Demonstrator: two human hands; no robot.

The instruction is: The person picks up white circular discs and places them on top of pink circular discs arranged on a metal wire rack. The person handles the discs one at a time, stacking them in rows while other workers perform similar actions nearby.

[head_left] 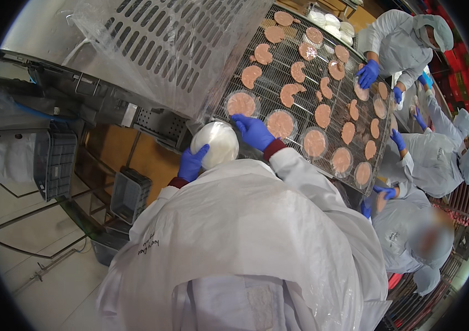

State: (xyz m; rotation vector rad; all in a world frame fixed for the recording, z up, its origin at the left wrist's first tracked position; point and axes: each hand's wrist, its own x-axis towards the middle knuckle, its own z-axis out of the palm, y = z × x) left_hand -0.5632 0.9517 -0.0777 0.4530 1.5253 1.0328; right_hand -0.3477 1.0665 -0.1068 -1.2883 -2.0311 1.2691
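Observation:
My left hand (191, 164), in a blue glove, is closed on a stack of white round sheets (216, 144) at its lower left edge, just off the near end of the wire mesh belt (270, 71). My right hand (253, 133), also blue-gloved, reaches over the belt's near edge. Its fingertips come together at the rim of a clear round sheet (241, 103) that lies over a pink meat patty. Along the near row, more patties, such as this covered patty (281, 124), lie under clear round sheets. Farther up are bare patties (291, 95), several with bites out of their outline.
A slotted steel machine cover (162, 44) under plastic film borders the belt on the left. Grey crates (129, 194) stand below left. Co-workers in white work along the right side, one gloved hand (368, 73) over the belt. White round stacks (331, 23) sit at its far end.

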